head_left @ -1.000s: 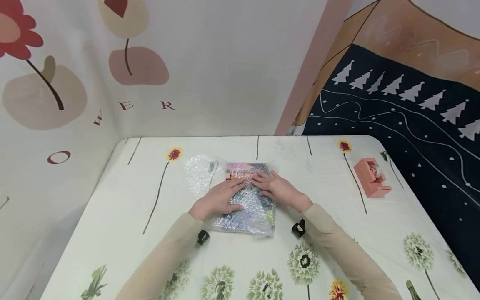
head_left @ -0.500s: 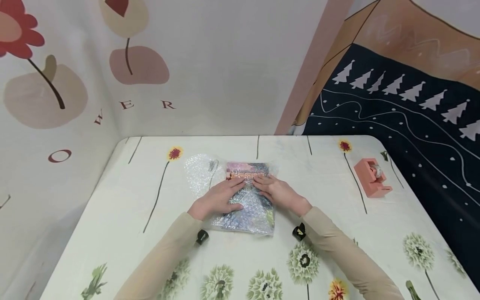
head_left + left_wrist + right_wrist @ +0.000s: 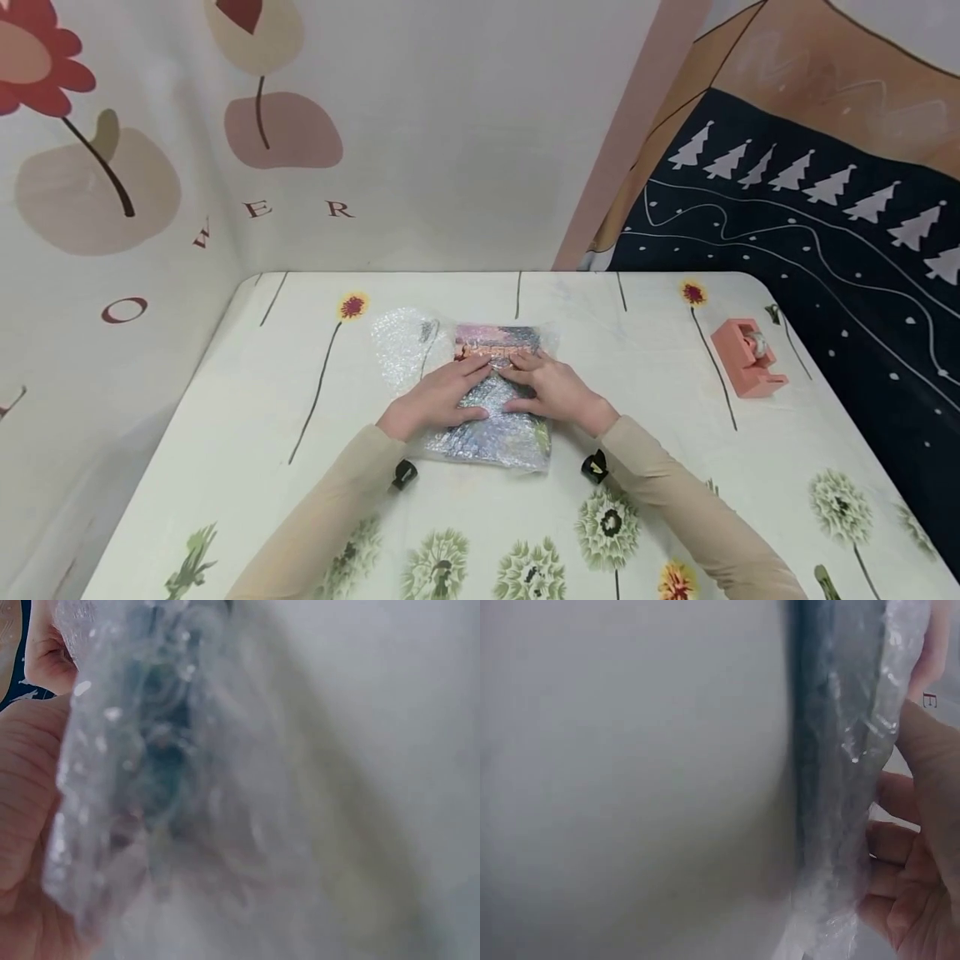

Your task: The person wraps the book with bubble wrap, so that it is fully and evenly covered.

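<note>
A colourful, flat rectangular item in bubble wrap [image 3: 495, 437] lies on the table in the head view. My left hand [image 3: 438, 396] rests on its left half, fingers extended and thumb apart. On its right half rests my right hand [image 3: 558, 392], its fingers spread and fingertips near the left ones. Loose bubble wrap [image 3: 401, 346] extends past the item's left side. In the left wrist view the wrap [image 3: 165, 780] is blurred beside my left hand [image 3: 30, 810]. The right wrist view shows the wrapped edge [image 3: 840, 750] next to my right hand [image 3: 922, 847].
A pink tape dispenser [image 3: 742, 362] with a roll stands on the right side of the table. The tablecloth [image 3: 247, 417] has printed flowers. Behind the table hangs a pale patterned cloth [image 3: 450, 167], with a dark tree-printed one [image 3: 787, 217] at the right.
My right hand has shifted slightly on the wrap, and its thumb now stands farther from the fingers. My left hand stays in place. The head view has moved very slightly.
</note>
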Demonstrator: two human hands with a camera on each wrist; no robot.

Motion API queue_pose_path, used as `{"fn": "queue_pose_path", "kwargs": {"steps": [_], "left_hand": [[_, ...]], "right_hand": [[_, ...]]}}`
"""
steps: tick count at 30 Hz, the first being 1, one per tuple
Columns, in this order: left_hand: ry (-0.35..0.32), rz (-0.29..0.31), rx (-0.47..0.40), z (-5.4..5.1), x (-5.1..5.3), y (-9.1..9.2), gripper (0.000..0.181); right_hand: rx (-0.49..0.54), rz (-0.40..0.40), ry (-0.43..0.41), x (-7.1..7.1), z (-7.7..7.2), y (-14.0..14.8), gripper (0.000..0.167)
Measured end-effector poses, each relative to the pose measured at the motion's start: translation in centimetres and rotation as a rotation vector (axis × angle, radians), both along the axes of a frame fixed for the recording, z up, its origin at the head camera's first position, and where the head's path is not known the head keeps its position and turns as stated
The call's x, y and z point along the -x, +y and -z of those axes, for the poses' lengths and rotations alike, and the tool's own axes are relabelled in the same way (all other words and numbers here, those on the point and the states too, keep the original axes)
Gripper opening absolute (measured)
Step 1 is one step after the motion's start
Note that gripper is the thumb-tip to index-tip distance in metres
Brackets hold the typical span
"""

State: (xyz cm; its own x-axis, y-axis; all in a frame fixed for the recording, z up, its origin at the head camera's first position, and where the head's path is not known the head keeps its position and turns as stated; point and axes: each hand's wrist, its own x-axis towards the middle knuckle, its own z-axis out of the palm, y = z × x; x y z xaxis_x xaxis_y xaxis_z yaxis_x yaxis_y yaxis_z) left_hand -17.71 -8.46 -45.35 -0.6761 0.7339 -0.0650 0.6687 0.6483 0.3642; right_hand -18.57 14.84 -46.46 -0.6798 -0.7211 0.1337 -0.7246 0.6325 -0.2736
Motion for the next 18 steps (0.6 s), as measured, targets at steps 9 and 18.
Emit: {"fn": "queue_pose_path", "kwargs": {"steps": [9,18], "left_hand": [[0.003,-0.023,-0.007,-0.1,-0.1,-0.1,0.072],[-0.012,-0.202,-0.147,-0.7,-1.3,-2.9,0.060]], "right_hand": [[-0.012,0.039,-0.004,-0.1,-0.1,-0.6,0.061],[-0.005,0.066,-0.052,-0.5,-0.2,-0.6,0.061]]}}
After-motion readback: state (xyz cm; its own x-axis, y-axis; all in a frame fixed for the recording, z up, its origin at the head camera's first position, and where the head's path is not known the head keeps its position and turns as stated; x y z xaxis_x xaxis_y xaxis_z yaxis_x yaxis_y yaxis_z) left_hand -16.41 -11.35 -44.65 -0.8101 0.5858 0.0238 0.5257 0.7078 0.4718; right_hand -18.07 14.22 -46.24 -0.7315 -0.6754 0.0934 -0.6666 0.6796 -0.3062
